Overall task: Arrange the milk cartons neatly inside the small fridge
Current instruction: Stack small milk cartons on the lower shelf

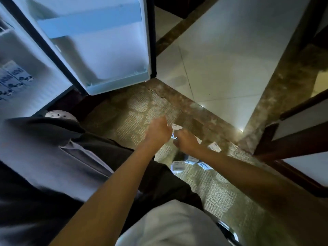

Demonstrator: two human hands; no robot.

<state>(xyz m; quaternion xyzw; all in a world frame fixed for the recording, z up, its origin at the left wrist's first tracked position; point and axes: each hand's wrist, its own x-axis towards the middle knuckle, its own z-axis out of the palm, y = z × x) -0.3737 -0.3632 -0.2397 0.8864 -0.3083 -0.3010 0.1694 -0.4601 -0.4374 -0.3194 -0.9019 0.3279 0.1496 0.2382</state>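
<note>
Person crouched on patterned carpet (142,110) beside the small fridge (26,55), fridge door (99,50) swung wide open. Both hands low over a scatter of milk cartons on the floor.

Left hand (157,132): fingers curled, touching a carton (176,126) at its far side. Right hand (186,141): fingers closed in a fist over another carton (174,137), mostly hidden. Frame is blurred; a firm grip on either cannot be confirmed.

Loose cartons (177,166) lie near the forearms. Some cartons (14,77) already stand inside the fridge at far left.

Risks, as judged:
- Small, slick cartons gathered two at once could slip on the lift.
- A forearm sweep may knock loose ones farther off.
- Hasty placing could topple the standing row.
</note>
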